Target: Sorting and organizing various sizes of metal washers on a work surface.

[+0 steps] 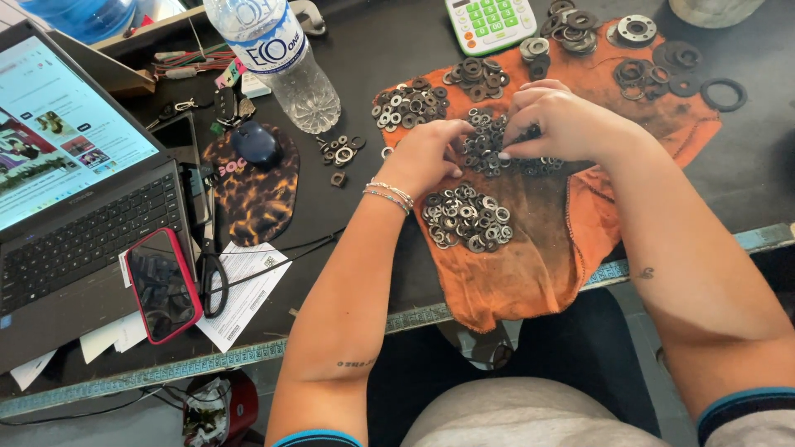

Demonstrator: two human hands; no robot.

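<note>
An orange cloth point(530, 265) lies on the dark table, covered with heaps of metal washers. My left hand point(426, 153) and my right hand point(559, 120) rest side by side on the middle heap of small washers point(484, 153), fingers curled down into it. What the fingertips pinch is hidden. A second heap of shiny washers point(468, 218) lies just below my left wrist. More washer piles point(410, 103) point(478, 77) sit behind the hands, and larger dark rings point(662, 70) lie at the cloth's far right.
An open laptop point(74, 190) stands at the left with a red-cased phone point(163, 284) on its corner. A computer mouse point(255, 142) on a patterned pad, scissors point(214, 273), a plastic water bottle point(277, 58) and a calculator point(490, 22) surround the cloth. A ruler strip point(207, 362) runs along the table's front edge.
</note>
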